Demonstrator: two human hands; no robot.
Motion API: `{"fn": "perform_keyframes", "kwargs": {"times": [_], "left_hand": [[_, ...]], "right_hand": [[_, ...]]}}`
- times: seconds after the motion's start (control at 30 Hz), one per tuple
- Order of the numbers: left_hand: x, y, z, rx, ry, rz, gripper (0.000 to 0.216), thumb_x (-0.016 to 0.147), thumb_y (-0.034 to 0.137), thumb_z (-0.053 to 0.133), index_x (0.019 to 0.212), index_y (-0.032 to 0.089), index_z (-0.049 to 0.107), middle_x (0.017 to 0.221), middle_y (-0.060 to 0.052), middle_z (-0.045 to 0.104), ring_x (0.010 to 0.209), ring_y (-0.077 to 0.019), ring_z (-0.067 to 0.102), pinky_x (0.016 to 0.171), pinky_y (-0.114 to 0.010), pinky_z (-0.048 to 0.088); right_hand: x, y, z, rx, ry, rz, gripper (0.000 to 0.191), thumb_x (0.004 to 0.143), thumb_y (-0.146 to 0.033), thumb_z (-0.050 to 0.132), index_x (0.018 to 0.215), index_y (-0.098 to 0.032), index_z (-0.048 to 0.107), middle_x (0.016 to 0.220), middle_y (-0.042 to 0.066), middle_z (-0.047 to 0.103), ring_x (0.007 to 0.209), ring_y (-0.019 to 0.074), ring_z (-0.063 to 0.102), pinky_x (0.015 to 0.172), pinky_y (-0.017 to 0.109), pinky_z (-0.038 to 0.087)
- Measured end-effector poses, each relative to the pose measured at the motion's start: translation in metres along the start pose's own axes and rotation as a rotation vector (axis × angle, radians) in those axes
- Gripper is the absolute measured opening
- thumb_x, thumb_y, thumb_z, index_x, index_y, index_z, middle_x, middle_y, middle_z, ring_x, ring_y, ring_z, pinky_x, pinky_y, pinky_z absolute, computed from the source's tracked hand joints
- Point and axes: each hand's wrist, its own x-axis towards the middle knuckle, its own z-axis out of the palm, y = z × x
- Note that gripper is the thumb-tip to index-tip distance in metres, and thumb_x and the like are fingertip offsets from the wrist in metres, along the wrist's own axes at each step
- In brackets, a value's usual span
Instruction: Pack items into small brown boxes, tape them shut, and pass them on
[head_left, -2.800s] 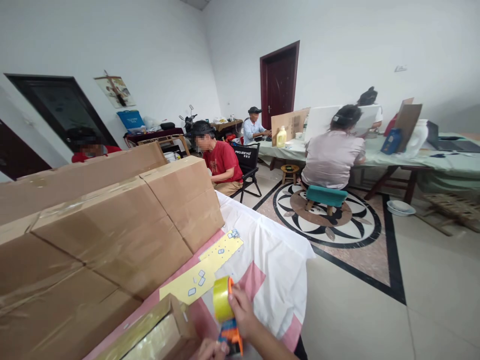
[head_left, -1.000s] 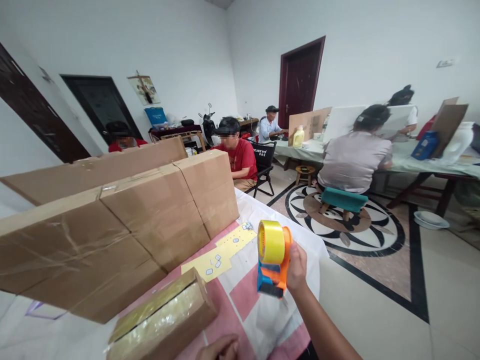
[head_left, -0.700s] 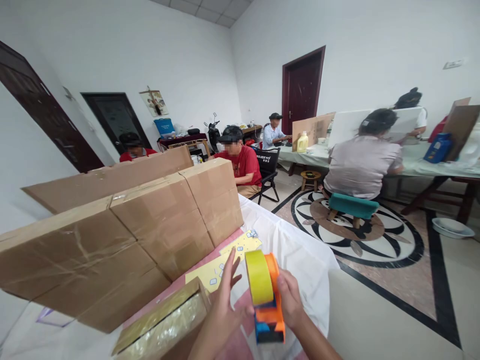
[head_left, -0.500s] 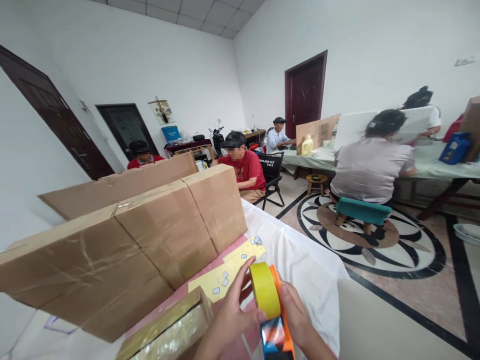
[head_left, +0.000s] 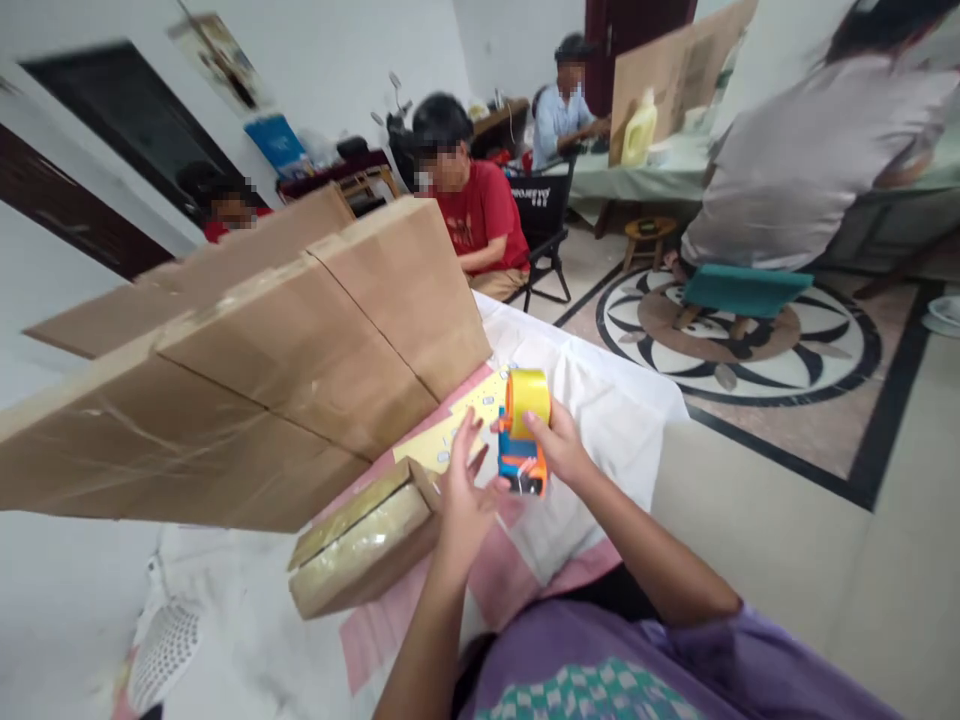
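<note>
My right hand (head_left: 561, 440) grips a tape dispenser (head_left: 517, 452) with an orange and blue body and a wide yellow tape roll (head_left: 529, 395) at its top. It is held upright over the table. Just left of it, my left hand (head_left: 466, 490) has its fingers spread, with the thumb close to the dispenser's lower edge; whether they touch I cannot tell. A small cardboard box (head_left: 367, 545) with shiny tape across its top lies left of my left hand. Yellow sheets (head_left: 429, 440) with small printed shapes lie behind the hands, partly hidden.
A tall cardboard partition (head_left: 330, 370) stands along the table's far left side. A white and pink cloth (head_left: 607, 430) covers the table. Several people sit beyond, one in a red shirt (head_left: 487, 215) past the partition. A white perforated object (head_left: 166, 655) lies at lower left.
My view has tilted down. My left hand has come away from the tape roll and opened, while the dispenser has turned in my right hand.
</note>
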Motion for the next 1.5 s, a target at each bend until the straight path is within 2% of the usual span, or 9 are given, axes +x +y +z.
{"fn": "perform_keyframes", "kwargs": {"times": [0.13, 0.23, 0.3, 0.4, 0.5, 0.73, 0.93, 1.2, 1.5], "left_hand": [[-0.010, 0.009, 0.002, 0.035, 0.005, -0.179, 0.086, 0.080, 0.058, 0.075, 0.151, 0.027, 0.038, 0.154, -0.016, 0.045, 0.132, -0.0291, 0.056, 0.104, -0.038, 0.050], [-0.013, 0.010, 0.007, 0.077, -0.039, -0.319, 0.077, 0.082, 0.049, 0.076, 0.146, 0.019, 0.045, 0.116, -0.012, 0.072, 0.100, -0.0218, 0.071, 0.083, -0.029, 0.055], [-0.013, 0.009, 0.010, 0.065, -0.030, -0.361, 0.061, 0.086, 0.047, 0.071, 0.136, 0.016, 0.053, 0.093, -0.008, 0.076, 0.083, -0.0187, 0.071, 0.070, -0.025, 0.053], [-0.010, 0.010, 0.010, 0.086, -0.050, -0.352, 0.032, 0.092, 0.046, 0.063, 0.101, 0.015, 0.067, 0.084, -0.007, 0.077, 0.065, -0.0141, 0.065, 0.059, -0.023, 0.049], [-0.008, 0.015, 0.008, 0.176, -0.065, -0.332, 0.032, 0.093, 0.045, 0.060, 0.081, 0.016, 0.066, 0.080, -0.006, 0.077, 0.051, -0.0098, 0.055, 0.053, -0.022, 0.045], [-0.005, 0.030, 0.005, 0.225, -0.164, -0.411, 0.023, 0.091, 0.039, 0.064, 0.102, 0.020, 0.068, 0.090, -0.004, 0.077, 0.067, -0.0153, 0.070, 0.065, -0.025, 0.054], [-0.003, 0.028, 0.005, 0.161, -0.203, -0.490, 0.037, 0.092, 0.041, 0.062, 0.123, 0.020, 0.063, 0.087, -0.004, 0.077, 0.061, -0.0157, 0.071, 0.058, -0.024, 0.050], [-0.001, 0.041, -0.005, 0.056, -0.287, -0.581, 0.040, 0.088, 0.051, 0.067, 0.110, 0.017, 0.068, 0.098, -0.012, 0.078, 0.052, -0.0128, 0.065, 0.048, -0.022, 0.041], [0.008, 0.027, 0.014, 0.050, -0.209, -0.480, 0.036, 0.087, 0.050, 0.066, 0.092, 0.016, 0.074, 0.082, -0.009, 0.077, 0.069, -0.0200, 0.072, 0.062, -0.028, 0.056]], "right_hand": [[0.018, -0.007, 0.004, 0.091, -0.061, -0.108, 0.038, 0.091, -0.052, 0.067, 0.111, -0.022, 0.057, 0.091, 0.004, 0.075, 0.086, 0.0229, 0.073, 0.078, 0.038, 0.060], [0.025, -0.014, 0.005, 0.087, -0.067, -0.168, 0.034, 0.093, -0.049, 0.066, 0.113, -0.023, 0.056, 0.093, 0.005, 0.075, 0.088, 0.0229, 0.073, 0.081, 0.040, 0.060], [0.027, -0.016, 0.004, 0.065, -0.072, -0.166, 0.035, 0.093, -0.050, 0.065, 0.111, -0.022, 0.056, 0.092, 0.005, 0.075, 0.086, 0.0234, 0.073, 0.080, 0.041, 0.060], [0.027, -0.013, 0.002, 0.044, -0.028, -0.160, 0.036, 0.092, -0.051, 0.065, 0.111, -0.022, 0.056, 0.090, 0.005, 0.075, 0.083, 0.0243, 0.074, 0.076, 0.041, 0.061], [0.026, -0.006, 0.000, 0.044, 0.045, -0.213, 0.031, 0.094, -0.049, 0.063, 0.110, -0.023, 0.056, 0.091, 0.005, 0.076, 0.084, 0.0242, 0.074, 0.076, 0.040, 0.060], [0.029, 0.000, -0.010, -0.055, 0.142, -0.289, 0.028, 0.096, -0.048, 0.061, 0.109, -0.023, 0.059, 0.096, 0.006, 0.076, 0.091, 0.0253, 0.073, 0.084, 0.043, 0.059], [0.034, -0.003, -0.017, -0.020, 0.159, -0.352, 0.022, 0.098, -0.042, 0.061, 0.106, -0.023, 0.059, 0.094, 0.006, 0.076, 0.086, 0.0229, 0.073, 0.080, 0.040, 0.059], [0.035, -0.002, -0.023, -0.104, 0.199, -0.305, 0.036, 0.088, -0.055, 0.068, 0.098, -0.021, 0.065, 0.090, 0.008, 0.076, 0.086, 0.0260, 0.073, 0.082, 0.044, 0.059], [0.025, -0.017, -0.006, 0.224, 0.305, -0.124, 0.030, 0.092, -0.048, 0.062, 0.091, -0.019, 0.069, 0.080, 0.007, 0.073, 0.075, 0.0256, 0.072, 0.071, 0.041, 0.061]]}}
